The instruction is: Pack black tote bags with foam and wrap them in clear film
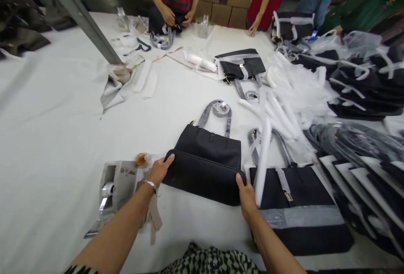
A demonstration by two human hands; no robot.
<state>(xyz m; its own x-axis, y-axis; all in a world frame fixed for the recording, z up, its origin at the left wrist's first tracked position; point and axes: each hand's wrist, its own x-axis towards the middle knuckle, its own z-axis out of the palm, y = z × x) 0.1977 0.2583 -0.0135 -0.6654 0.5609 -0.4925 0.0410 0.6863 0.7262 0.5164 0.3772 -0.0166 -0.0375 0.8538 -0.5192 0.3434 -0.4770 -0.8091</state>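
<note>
A black handbag (202, 173) lies on the white table in front of me, its bottom panel tipped towards me. My left hand (161, 168) grips its left bottom corner, thumb on top. My right hand (246, 194) grips the right bottom corner the same way. The fingers under the bag are hidden. Beyond it stretch its wrapped handles (206, 112), with a coiled strap (221, 107) between them. Close to my right hand lies a second black handbag (303, 219), its front band and clasp covered in clear film. A white foam tube (263, 160) rests across it.
A tape dispenser (118, 185) and an amber-coloured round item (142, 159) sit left of my hand. Another wrapped handbag (241, 65) lies farther back near white packing material (296, 89). Bags are stacked on the right (366, 84). A metal post (82, 17) rises at left; co-workers stand opposite.
</note>
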